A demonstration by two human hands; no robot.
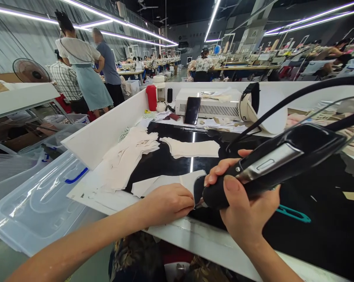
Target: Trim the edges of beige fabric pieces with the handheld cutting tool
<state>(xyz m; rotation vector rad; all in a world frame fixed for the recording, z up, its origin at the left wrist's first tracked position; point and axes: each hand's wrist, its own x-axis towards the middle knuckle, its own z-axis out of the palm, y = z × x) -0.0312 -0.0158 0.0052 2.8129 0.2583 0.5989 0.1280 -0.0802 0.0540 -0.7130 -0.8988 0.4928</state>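
Observation:
My right hand (244, 207) is wrapped round a black corded handheld tool (267, 168) with a silver side panel. The tool slants, its rounded front end pointing down and left to the edge of a white cut fabric piece (168, 181) with a dark right end. My left hand (171, 203) is closed on the near right edge of that piece, close to the tool's tip; the fingertips are partly hidden. Beyond it, another cream fabric piece (194, 149) lies flat on the glossy black tabletop (177, 131). A pile of cream fabric pieces (132, 152) lies to the left.
A teal slim tool (294, 213) lies right of my right hand. At the back stand a phone (192, 110), a white vented box (214, 102), a red cup (151, 98) and a jar (160, 92). Clear plastic bins (47, 196) sit left. Several people are farther off.

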